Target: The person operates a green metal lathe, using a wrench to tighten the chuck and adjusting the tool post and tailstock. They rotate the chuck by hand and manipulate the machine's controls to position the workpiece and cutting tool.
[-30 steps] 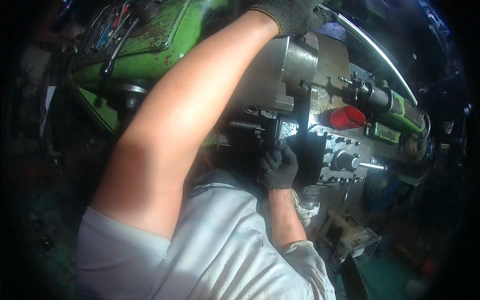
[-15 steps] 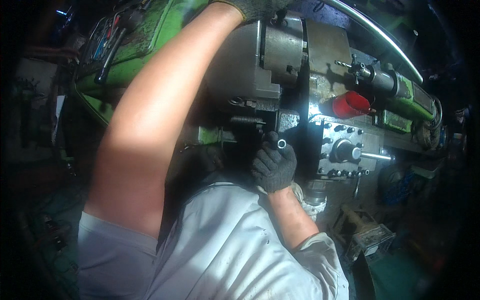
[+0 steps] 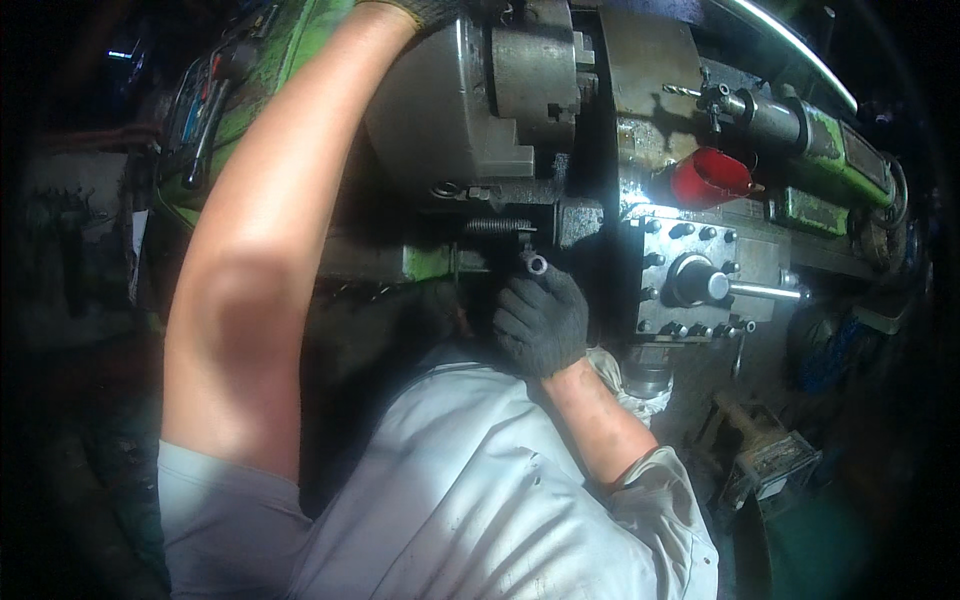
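Head view: I look down on a green lathe (image 3: pixel 280 50) from above, my forearms coming in over a pale shirt.
Right hand: my right hand (image 3: pixel 540 320), in a dark glove, is closed around a small metal tube (image 3: pixel 535 264); only its shiny round end shows above the fingers.
Where the tube is: just in front of the lathe's carriage, below the chuck (image 3: pixel 530 70) and left of the tool post block (image 3: pixel 700 280), close to a threaded bar (image 3: pixel 497 226).
Left hand: my left hand (image 3: pixel 430 10) reaches to the top edge of the lathe's headstock (mostly out of frame), so I cannot tell whether it grips anything.
Progress: I judge the work early or mid-way; the chuck's face looks bare of any workpiece, and the tube is in my hand, not mounted.
Left to do: by my reading, everything at the chuck itself.
Nearby: a red cup-shaped piece (image 3: pixel 710 178) sits by the tailstock (image 3: pixel 800 130) side; hand tools (image 3: pixel 210 100) lie on the lathe's upper left corner.
Hard to see: the tube's length is hidden in the glove, the floor is dark, and the rim is black.
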Demonstrator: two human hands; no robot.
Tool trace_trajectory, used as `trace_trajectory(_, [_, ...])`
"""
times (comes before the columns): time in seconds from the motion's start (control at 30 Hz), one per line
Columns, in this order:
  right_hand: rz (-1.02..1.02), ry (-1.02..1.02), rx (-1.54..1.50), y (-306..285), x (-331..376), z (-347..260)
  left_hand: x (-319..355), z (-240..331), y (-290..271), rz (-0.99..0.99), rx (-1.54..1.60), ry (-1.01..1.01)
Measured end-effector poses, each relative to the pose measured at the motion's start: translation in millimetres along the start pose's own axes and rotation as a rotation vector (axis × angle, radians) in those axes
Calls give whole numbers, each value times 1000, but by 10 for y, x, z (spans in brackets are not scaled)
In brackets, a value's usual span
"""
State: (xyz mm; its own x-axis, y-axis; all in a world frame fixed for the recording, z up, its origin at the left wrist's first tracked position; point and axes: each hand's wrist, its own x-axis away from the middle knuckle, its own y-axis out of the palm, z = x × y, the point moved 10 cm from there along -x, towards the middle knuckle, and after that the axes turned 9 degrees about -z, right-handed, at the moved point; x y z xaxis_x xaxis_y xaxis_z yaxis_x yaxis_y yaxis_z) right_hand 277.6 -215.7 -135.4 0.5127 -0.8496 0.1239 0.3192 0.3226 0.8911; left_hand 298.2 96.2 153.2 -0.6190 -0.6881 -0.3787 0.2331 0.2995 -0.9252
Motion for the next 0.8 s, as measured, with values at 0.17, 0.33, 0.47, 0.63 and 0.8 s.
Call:
trace_trajectory(0.17, [-107,14,17,-80,-40,-21,11,42,15,58,-6,48])
trace_trajectory(0.33, [-136,81,-18,-107,-27,23,32,95,-1,52,62,78])
trace_trajectory(0.47, [-64,55,18,-36,-18,34,29,27,12,-19,80,-16])
trace_trajectory(0.63, [-204,81,-74,139,-14,59,13,98,-6,-6,69,6])
trace_trajectory(0.8, [-268,130,-62,186,34,47,16,42,28,-2,53,-2])
